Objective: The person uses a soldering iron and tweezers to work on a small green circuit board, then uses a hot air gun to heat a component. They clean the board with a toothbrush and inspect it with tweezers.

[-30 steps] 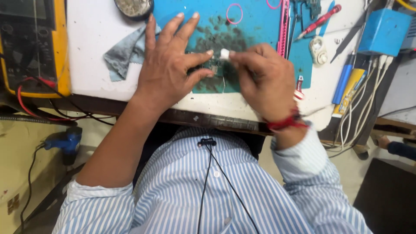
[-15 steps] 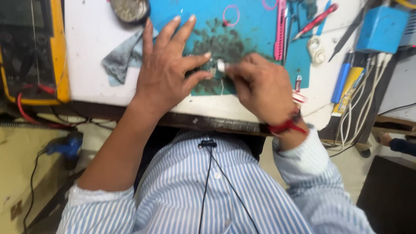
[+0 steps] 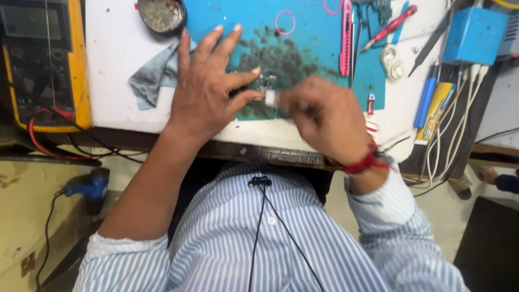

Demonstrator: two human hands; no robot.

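My left hand (image 3: 208, 92) lies flat on the blue work mat (image 3: 319, 48), fingers spread, its thumb and forefinger pinning a small dark circuit board (image 3: 264, 85) on a grimy patch of the mat. My right hand (image 3: 324, 116) is blurred with motion and pinches a small white piece (image 3: 270, 98) against the near edge of the board. A red thread band sits on my right wrist. What the white piece is cannot be made out.
A yellow multimeter (image 3: 46, 59) with red and black leads stands at the left. A grey cloth (image 3: 154, 75) and a round tin (image 3: 160, 13) lie by the mat. Pink tools, tweezers, a red screwdriver (image 3: 392, 24), a blue box (image 3: 474, 35) and white cables fill the right side.
My right hand has shifted slightly left and down along the board with the white piece, rubbing back and forth. My left hand has stayed pressed on the mat.
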